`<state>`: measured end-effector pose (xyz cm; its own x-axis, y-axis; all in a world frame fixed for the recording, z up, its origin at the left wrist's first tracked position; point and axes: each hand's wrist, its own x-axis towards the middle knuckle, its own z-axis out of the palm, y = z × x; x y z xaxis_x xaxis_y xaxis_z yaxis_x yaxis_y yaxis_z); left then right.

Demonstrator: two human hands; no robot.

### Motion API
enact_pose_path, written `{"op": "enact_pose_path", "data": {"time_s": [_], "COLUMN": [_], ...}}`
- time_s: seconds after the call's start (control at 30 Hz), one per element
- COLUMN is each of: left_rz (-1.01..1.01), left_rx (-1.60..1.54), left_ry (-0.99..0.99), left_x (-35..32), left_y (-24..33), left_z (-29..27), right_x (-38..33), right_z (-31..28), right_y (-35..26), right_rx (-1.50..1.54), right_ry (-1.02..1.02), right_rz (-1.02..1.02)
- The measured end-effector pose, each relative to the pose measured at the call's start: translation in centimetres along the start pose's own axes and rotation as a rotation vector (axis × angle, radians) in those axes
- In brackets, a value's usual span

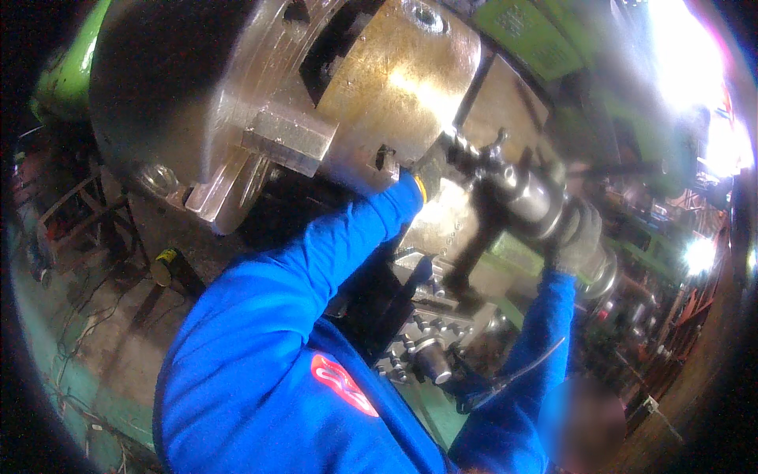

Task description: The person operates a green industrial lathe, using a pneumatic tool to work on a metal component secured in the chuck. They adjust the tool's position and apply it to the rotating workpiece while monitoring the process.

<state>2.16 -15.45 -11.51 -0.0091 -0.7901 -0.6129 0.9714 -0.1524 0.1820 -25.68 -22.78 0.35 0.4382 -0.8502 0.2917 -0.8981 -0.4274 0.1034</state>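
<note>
A large, shiny metal cylinder (395, 87) is clamped in a big lathe chuck (253, 71), one steel jaw (292, 138) showing. My left hand (430, 170), in a grey glove with a yellow cuff, is beside the cylinder's right end, near a dark, spiral-looking drill bit (466, 155). Blur and glare hide its fingers. The bit lines up with a stepped metal cylinder (533, 197) that has a short knobbed arm (497, 142). On that stepped cylinder, my gloved right hand (580, 233) has its fingers wrapped round.
Below the cylinder stands a tool post (430, 359) with several bolts. Green machine parts (529, 39) are behind. A yellow-ended dark object (163, 267) is at lower left, with cables (79, 340) on the floor. Metal racks (695, 316) stand at right.
</note>
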Motion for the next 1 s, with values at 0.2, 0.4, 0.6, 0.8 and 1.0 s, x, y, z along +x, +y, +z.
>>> {"op": "enact_pose_path", "data": {"time_s": [0.2,0.4,0.6,0.8,1.0], "left_rz": [-0.028,-0.181,-0.303,-0.458,-0.591], "left_rx": [0.008,-0.067,-0.105,-0.136,-0.096], "left_ry": [-0.099,-0.227,-0.267,-0.291,-0.296], "left_x": [3.1,5.9,5.8,6.7,8.6], "left_y": [0.8,-0.2,-1.1,-1.6,-2.5], "left_z": [-4.8,-4.9,-5.4,-6.1,-4.6], "right_x": [0.2,0.5,0.4,0.6,0.4], "right_z": [-0.3,-0.2,-0.8,-1.0,-0.9], "right_y": [-0.7,-0.6,-1.1,-1.5,-1.0], "right_rx": [0.029,-0.003,-0.063,-0.061,-0.088], "right_ry": [0.033,0.007,0.033,0.004,0.015], "right_rz": [-0.021,-0.005,-0.092,-0.080,-0.093]}}
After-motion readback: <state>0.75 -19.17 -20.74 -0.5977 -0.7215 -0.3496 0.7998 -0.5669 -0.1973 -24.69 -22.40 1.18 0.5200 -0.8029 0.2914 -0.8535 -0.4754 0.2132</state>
